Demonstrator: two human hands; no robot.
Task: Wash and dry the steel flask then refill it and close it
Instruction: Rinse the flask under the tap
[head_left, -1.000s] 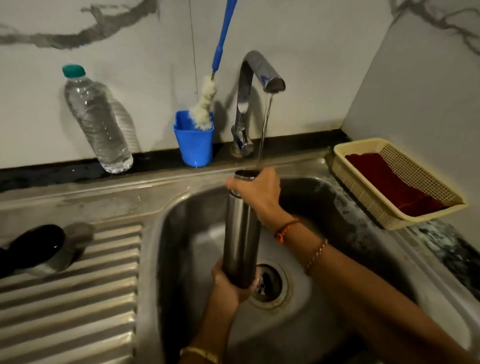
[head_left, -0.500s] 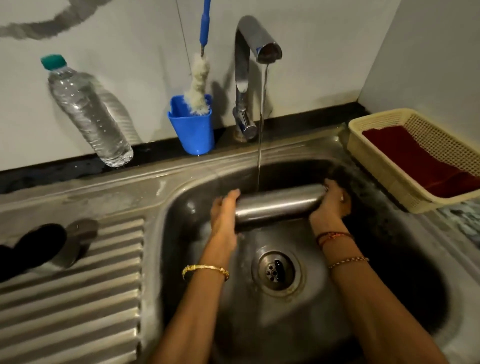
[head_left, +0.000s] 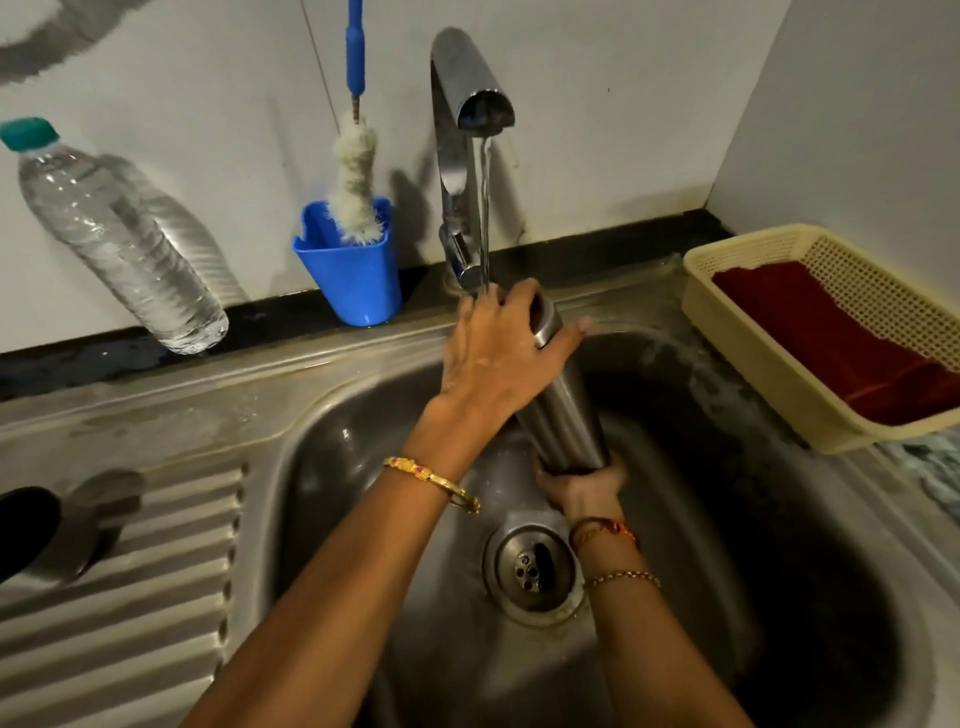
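Left hand (head_left: 498, 353) wraps the wet, slippery-looking brushed-steel cylindrical flask (head_left: 563, 415) near its top while right hand (head_left: 582, 491) grips its base, probably the safest hold.

Both forearms are bare, no sleeves reaching into sight. Just behind the left hand (head_left: 493, 353), round the wrist, sits a gold bangle (head_left: 431, 480) with small pink or red stones set along its top, the metal catching the light at its lower edge. Behind the right hand (head_left: 584, 493) there are two bands. The nearer to the hand is a bunch of thread (head_left: 605, 532), orange and red with a darker strand in it, wound round the wrist. Further up the forearm from it lies a thin gold chain bracelet (head_left: 623, 578) of small links. No rings show on the fingers that can be seen.
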